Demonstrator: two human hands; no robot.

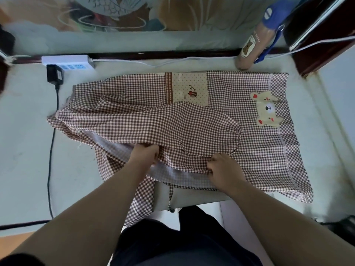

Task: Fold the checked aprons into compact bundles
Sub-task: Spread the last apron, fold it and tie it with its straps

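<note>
A brown-and-white checked apron [192, 120] lies spread across the white table [25, 150], with a dotted beige pocket [189, 89] at its far edge and a bear patch [266, 110] at the right. One sleeve lies folded across its middle. My left hand [145, 153] pinches the near fold of the cloth, fingers closed on it. My right hand [222, 167] grips the same fold a little to the right. Part of the apron hangs over the table's front edge.
A white power strip [67, 61] with a black adapter [54, 74] and its cable lies at the back left. A brown rolled bundle [249, 48] with blue straps stands at the back right beside a dark wooden frame [322, 39].
</note>
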